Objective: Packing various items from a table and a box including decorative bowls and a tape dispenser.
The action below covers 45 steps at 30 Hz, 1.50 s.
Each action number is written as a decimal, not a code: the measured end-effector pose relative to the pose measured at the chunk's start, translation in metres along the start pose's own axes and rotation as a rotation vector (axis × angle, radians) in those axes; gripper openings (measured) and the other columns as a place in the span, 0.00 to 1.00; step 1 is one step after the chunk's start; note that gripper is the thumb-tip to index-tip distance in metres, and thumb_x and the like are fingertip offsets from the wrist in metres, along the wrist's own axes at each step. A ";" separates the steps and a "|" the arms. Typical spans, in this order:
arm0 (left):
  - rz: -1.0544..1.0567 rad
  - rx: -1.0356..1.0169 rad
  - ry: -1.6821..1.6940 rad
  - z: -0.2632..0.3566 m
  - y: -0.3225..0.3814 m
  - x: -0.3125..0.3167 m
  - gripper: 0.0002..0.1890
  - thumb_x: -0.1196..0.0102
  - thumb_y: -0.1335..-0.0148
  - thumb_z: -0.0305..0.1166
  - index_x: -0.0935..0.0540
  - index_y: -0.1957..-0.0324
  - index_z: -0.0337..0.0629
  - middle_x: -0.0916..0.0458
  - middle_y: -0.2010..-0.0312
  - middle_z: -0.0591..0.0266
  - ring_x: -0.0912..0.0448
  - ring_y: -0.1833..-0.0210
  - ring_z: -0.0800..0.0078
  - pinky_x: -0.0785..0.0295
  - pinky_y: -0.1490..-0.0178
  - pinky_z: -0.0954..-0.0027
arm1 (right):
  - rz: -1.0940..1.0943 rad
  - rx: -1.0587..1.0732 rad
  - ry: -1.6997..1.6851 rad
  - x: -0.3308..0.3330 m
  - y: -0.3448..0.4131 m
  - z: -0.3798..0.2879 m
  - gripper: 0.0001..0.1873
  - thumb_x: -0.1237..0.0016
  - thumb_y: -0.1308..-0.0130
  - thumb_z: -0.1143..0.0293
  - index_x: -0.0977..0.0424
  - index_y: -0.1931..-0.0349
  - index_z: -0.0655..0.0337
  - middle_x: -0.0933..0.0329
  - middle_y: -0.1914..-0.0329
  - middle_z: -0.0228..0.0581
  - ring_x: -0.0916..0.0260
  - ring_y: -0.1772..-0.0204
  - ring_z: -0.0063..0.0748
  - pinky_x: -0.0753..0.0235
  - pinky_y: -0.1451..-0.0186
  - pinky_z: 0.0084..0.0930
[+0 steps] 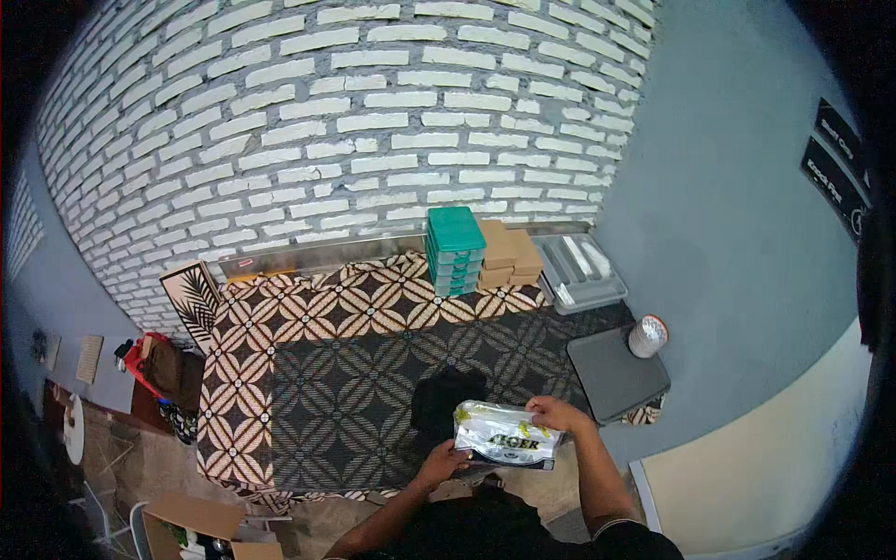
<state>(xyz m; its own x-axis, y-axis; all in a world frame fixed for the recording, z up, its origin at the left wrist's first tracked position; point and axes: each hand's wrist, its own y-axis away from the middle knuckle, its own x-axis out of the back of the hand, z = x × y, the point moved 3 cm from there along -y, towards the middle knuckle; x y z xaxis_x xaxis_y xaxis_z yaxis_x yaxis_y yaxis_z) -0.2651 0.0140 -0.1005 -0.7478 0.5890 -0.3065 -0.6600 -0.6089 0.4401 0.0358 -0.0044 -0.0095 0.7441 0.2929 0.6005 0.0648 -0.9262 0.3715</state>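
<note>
A white plastic-wrapped pack [507,435] with printed writing and a dark lower band is held up at the table's front edge. My left hand [446,462] grips its lower left corner. At the upper right corner, my right hand [556,414] has its fingers on the wrapping. What the pack contains is hidden. Beneath and behind it lies a dark mesh mat [350,413] on a patterned tablecloth [238,381].
Along the brick wall stand a teal drawer unit [456,231], small cardboard boxes [498,245] and a grey compartment tray [595,301]. A stack of cups [649,336] rests on a dark flat tray [616,378] at right. An open carton [192,514] sits low at left.
</note>
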 end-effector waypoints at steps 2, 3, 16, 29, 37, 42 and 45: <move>0.028 -0.002 -0.052 0.002 -0.017 -0.013 0.20 0.44 0.33 0.36 0.27 0.45 0.34 0.21 0.51 0.58 0.21 0.51 0.67 0.23 0.48 0.66 | -0.015 0.069 0.062 0.013 -0.014 0.021 0.15 0.46 0.43 0.73 0.26 0.55 0.61 0.21 0.63 0.36 0.27 0.59 0.26 0.27 0.54 0.29; 0.099 -0.036 -0.201 0.004 -0.023 -0.017 0.19 0.43 0.35 0.34 0.26 0.46 0.32 0.20 0.55 0.55 0.20 0.55 0.68 0.23 0.50 0.67 | -0.028 0.075 0.057 0.020 -0.020 0.025 0.15 0.46 0.43 0.73 0.26 0.55 0.61 0.21 0.63 0.36 0.27 0.59 0.26 0.27 0.54 0.29; 0.345 -0.334 -1.115 0.048 -0.053 -0.103 0.14 0.39 0.42 0.34 0.21 0.56 0.38 0.21 0.65 0.52 0.22 0.55 0.52 0.29 0.47 0.57 | 0.369 0.328 0.400 0.093 -0.044 0.051 0.25 0.39 0.48 0.65 0.27 0.48 0.59 0.31 0.41 0.47 0.38 0.36 0.53 0.36 0.36 0.43; 0.145 -0.498 -1.380 0.048 -0.097 -0.132 0.21 0.41 0.44 0.27 0.24 0.46 0.42 0.25 0.46 0.49 0.27 0.44 0.48 0.31 0.41 0.54 | 0.084 0.428 0.362 0.050 0.020 0.130 0.17 0.41 0.43 0.65 0.24 0.54 0.59 0.27 0.49 0.43 0.33 0.41 0.48 0.35 0.38 0.44; 0.476 -0.333 -0.923 0.058 -0.103 -0.121 0.14 0.47 0.37 0.27 0.25 0.50 0.36 0.24 0.55 0.46 0.22 0.53 0.48 0.28 0.47 0.54 | -0.019 0.203 0.056 0.075 -0.015 0.138 0.14 0.50 0.37 0.71 0.28 0.51 0.61 0.28 0.53 0.51 0.27 0.51 0.53 0.27 0.46 0.43; 0.619 -0.398 -1.157 0.062 -0.108 -0.122 0.11 0.46 0.40 0.27 0.22 0.55 0.39 0.26 0.51 0.49 0.25 0.50 0.48 0.29 0.47 0.53 | 0.239 0.379 0.086 0.071 -0.022 0.141 0.13 0.51 0.35 0.68 0.26 0.53 0.62 0.30 0.53 0.51 0.28 0.50 0.54 0.27 0.47 0.42; 0.493 -0.466 -1.468 0.053 -0.113 -0.115 0.12 0.43 0.43 0.29 0.20 0.56 0.43 0.28 0.49 0.52 0.29 0.44 0.51 0.33 0.42 0.54 | 0.228 0.313 0.218 0.066 -0.023 0.131 0.15 0.48 0.37 0.66 0.26 0.52 0.62 0.32 0.52 0.50 0.28 0.51 0.52 0.26 0.48 0.42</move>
<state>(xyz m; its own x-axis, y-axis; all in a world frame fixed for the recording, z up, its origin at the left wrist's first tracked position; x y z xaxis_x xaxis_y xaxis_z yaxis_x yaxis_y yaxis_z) -0.1006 0.0431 -0.0704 -0.3529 0.1052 0.9297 -0.5572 -0.8219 -0.1185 0.1709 0.0049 -0.0710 0.6072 0.0847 0.7900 0.1385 -0.9904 -0.0002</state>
